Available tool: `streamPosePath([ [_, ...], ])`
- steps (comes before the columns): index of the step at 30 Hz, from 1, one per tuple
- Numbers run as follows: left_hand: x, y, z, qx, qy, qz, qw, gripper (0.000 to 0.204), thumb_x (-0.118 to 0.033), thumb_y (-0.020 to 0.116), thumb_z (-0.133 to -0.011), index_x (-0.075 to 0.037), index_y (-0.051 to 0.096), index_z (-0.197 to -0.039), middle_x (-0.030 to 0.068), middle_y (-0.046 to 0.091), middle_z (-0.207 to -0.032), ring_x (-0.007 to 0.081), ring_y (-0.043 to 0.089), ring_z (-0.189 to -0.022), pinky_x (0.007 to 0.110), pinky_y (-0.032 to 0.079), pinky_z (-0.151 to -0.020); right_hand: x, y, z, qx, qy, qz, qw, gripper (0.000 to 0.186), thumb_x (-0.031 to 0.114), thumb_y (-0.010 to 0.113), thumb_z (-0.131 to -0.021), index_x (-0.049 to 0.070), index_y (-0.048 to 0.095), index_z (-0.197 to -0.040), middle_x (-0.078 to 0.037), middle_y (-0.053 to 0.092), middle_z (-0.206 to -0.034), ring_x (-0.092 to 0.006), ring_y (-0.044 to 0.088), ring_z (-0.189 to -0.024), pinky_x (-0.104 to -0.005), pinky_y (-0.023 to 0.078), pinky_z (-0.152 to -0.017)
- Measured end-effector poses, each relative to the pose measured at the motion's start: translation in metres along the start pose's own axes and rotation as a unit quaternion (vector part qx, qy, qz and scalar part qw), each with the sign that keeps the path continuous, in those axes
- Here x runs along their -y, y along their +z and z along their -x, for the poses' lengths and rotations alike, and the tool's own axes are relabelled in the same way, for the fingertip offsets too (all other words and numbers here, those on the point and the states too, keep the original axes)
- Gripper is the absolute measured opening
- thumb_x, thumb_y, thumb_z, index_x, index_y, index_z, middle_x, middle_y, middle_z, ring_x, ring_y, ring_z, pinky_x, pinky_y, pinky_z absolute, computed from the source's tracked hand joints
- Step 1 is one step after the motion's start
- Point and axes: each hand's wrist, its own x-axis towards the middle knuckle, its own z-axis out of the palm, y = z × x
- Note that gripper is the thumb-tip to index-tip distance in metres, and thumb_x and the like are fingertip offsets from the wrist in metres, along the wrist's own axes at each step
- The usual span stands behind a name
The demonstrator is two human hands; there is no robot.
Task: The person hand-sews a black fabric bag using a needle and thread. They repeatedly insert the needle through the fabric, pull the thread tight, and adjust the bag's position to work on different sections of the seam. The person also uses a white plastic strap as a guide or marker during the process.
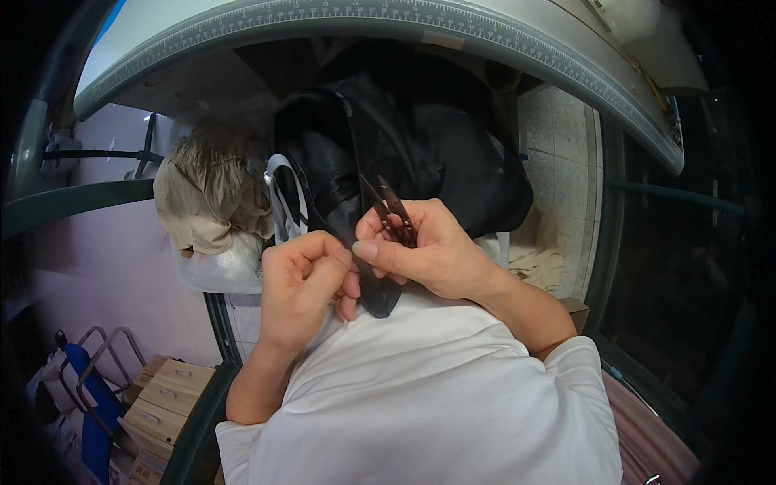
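My right hand (440, 250) is wrapped round a pair of dark thread snips (395, 208), whose narrow blades point up and away from me. Its thumb and index finger also press together close to my left fingertips. My left hand (297, 279) is closed in a pinch; what lies between the fingers is too small to make out. Between and beneath both hands runs a smooth black band (378, 295), its rounded end resting against my white shirt. Beyond the hands the band joins a large heap of black material (473, 166), partly shiny like leather.
A grey table edge with ruler markings (339, 11) curves across the top. Beige gathered cloth (212, 186) lies in a clear plastic bag at left, beside a white strap (283, 174). Green metal posts stand at both sides. Wooden drawers (174, 396) stand at lower left.
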Motion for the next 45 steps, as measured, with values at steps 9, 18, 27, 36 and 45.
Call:
streamPosePath([
  [9, 0.001, 0.007, 0.005, -0.006, 0.027, 0.01, 1.0, 0.017, -0.003, 0.049, -0.096, 0.006, 0.057, -0.084, 0.0104, 0.062, -0.068, 0.0137, 0.058, -0.052, 0.025, 0.048, -0.05, -0.002, -0.008, 0.004, -0.014, 0.006, -0.043, 0.999, 0.01, 0.012, 0.069, -0.091, 0.004, 0.063, -0.092, -0.001, 0.06, -0.068, -0.0049, 0.048, -0.052, -0.0205, 0.036, -0.048],
  [18, 0.01, 0.007, 0.006, -0.002, 0.067, 0.035, 0.997, 0.02, -0.009, 0.05, -0.099, 0.006, 0.057, -0.088, 0.0125, 0.062, -0.069, 0.0166, 0.059, -0.053, 0.027, 0.05, -0.051, 0.0, -0.008, 0.004, -0.024, 0.001, -0.05, 0.998, 0.009, 0.011, 0.068, -0.091, 0.004, 0.063, -0.092, 0.001, 0.057, -0.067, -0.0041, 0.048, -0.054, -0.0206, 0.036, -0.049],
  [27, 0.009, 0.009, 0.007, 0.005, 0.093, 0.004, 0.996, 0.02, -0.012, 0.052, -0.098, 0.005, 0.057, -0.089, 0.0146, 0.063, -0.069, 0.0195, 0.06, -0.052, 0.03, 0.053, -0.05, 0.021, -0.012, 0.017, -0.047, -0.09, 0.237, 0.966, 0.019, 0.009, 0.072, -0.084, 0.0, 0.065, -0.1, 0.002, 0.059, -0.074, -0.0028, 0.051, -0.064, -0.021, 0.04, -0.058],
  [36, 0.007, 0.012, 0.009, 0.022, 0.092, 0.045, 0.994, 0.019, -0.006, 0.048, -0.1, 0.006, 0.058, -0.09, 0.0122, 0.065, -0.075, 0.0157, 0.065, -0.06, 0.025, 0.054, -0.056, 0.04, -0.005, 0.045, -0.113, -0.341, 0.63, 0.689, 0.039, 0.013, 0.081, -0.072, 0.0, 0.068, -0.106, -0.004, 0.057, -0.068, -0.0181, 0.058, -0.054, -0.0283, 0.043, -0.045],
  [45, 0.009, 0.01, 0.009, 0.032, 0.09, 0.05, 0.994, 0.019, -0.005, 0.048, -0.1, 0.006, 0.059, -0.089, 0.0125, 0.065, -0.075, 0.0159, 0.065, -0.06, 0.025, 0.054, -0.056, 0.03, 0.0, 0.04, -0.126, -0.386, 0.672, 0.619, 0.036, 0.011, 0.081, -0.068, 0.0, 0.069, -0.1, -0.003, 0.055, -0.065, -0.0165, 0.057, -0.053, -0.0284, 0.043, -0.044],
])
